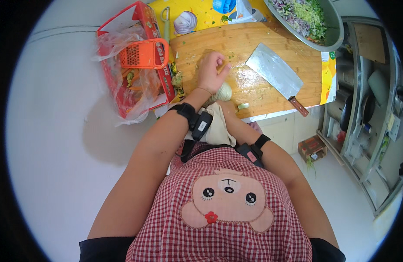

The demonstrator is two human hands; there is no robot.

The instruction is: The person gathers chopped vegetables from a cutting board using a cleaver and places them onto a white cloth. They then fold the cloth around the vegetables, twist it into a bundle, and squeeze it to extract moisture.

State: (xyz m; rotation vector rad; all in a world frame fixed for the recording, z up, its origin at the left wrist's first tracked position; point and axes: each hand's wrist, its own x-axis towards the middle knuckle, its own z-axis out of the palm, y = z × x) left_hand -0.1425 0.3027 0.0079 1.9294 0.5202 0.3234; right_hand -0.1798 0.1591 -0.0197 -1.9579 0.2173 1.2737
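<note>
My left hand is over the cutting board with its fingers curled and its thumb apart; nothing shows between them. Close to its wrist lies a pale, striped round vegetable, like an onion. My right hand is against the near side of that vegetable, its fingers mostly hidden. A cream cloth hangs between my forearms. On the wooden cutting board, a cleaver lies flat, its wooden handle over the near edge. Half a purple onion sits beyond the board, beside a green-handled peeler.
A red box lined with plastic holds scraps, an orange grater resting across it. A metal bowl of shredded vegetables overlaps the board's far right corner. A blue object lies beyond. Metal shelving and a cardboard box are at right.
</note>
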